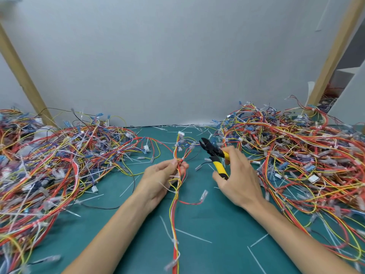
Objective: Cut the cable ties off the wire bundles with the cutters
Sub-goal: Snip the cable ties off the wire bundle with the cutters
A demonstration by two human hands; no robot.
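One bundle (pixel 176 204) runs down the middle of the mat (pixel 207 214), pinched in the left hand (pixel 158 178), with a white tie (pixel 174 177) round it by the fingers. The right hand (pixel 239 182) grips the cutters (pixel 216 155) just beside it, blades on no tie yet. Snipped ties (pixel 192 236) litter the mat, so some work looks done, though the left pile (pixel 59 155) and right pile (pixel 296 155) suggest plenty remains.

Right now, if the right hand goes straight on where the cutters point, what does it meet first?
Likely the upper strands of the wire bundle pinched by the left hand: the cutters in the right hand aim up-left at them. Depth is unclear, so the tip might pass over.
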